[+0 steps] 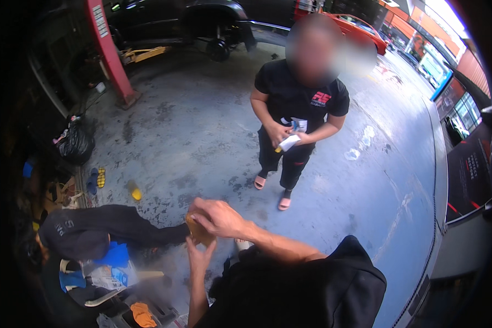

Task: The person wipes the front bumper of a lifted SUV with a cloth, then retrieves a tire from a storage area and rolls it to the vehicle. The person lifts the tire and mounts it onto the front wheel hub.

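Both my hands are together low in the middle, around a flat tan-brown piece (pixel 200 232) whose kind I cannot make out. My right hand (pixel 220 217) grips it from above, thumb and fingers closed on its upper part. Below it, my left hand (pixel 199 253) has its thumb and fingers raised in a curve at the lower edge, seemingly pinching it. A black sleeve-like cloth (pixel 161 232) runs from the left up to this piece, joined to a dark form with pale lettering. Whether a person is inside the cloth cannot be told.
Facing me, a person in black (pixel 300 104) holds a small white packet (pixel 288 142). Lower left lie a blue cloth (pixel 113 256), papers (pixel 106 277) and an orange cloth (pixel 142 315). Farther off are a red post (pixel 110 54), a black bag (pixel 76 143) and a raised dark vehicle (pixel 186 19).
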The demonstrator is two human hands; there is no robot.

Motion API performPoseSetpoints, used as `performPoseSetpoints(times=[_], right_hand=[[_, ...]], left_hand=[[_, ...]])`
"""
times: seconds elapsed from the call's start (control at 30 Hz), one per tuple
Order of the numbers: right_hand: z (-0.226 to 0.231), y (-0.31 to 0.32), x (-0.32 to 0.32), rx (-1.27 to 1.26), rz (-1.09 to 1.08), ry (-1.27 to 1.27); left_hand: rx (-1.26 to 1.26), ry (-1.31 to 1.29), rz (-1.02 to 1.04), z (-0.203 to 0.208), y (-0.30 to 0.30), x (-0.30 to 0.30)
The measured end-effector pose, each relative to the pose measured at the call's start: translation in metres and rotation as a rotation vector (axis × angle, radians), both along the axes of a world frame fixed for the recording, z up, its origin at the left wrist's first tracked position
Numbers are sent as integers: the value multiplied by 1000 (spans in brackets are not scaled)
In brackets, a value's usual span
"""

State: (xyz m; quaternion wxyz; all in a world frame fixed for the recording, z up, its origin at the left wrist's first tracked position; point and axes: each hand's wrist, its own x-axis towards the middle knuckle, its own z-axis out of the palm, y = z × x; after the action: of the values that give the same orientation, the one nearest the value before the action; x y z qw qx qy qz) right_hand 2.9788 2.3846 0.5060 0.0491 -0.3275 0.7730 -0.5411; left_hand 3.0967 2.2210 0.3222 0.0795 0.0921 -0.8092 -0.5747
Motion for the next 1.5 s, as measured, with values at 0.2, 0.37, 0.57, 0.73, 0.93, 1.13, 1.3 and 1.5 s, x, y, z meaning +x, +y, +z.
performPoseSetpoints(times=[0.2,0.37,0.57,0.73,0.93,1.13,1.3,1.5], right_hand=[[8,34,-88,-6,-142,45],[6,39,-154,9,-290,-11],[-8,12,-256,11,-311,11],[1,-48,-346,5,-328,-71],[17,-154,-458,1,-307,-23],[17,-275,-558,8,-201,-3],[9,-365,-666,-13,-123,-31],[1,-471,-826,18,-77,36]], left_hand=[[-5,-43,79,-8,27,-130],[-143,26,-5,-12,32,-195],[44,-99,-99,-26,7,-307],[-125,-79,-28,-34,-83,-399],[-205,11,188,-44,-208,-523],[979,-577,177,-81,-293,-636],[1488,-188,178,-115,-367,-739],[1386,-132,126,-104,-515,-851]])
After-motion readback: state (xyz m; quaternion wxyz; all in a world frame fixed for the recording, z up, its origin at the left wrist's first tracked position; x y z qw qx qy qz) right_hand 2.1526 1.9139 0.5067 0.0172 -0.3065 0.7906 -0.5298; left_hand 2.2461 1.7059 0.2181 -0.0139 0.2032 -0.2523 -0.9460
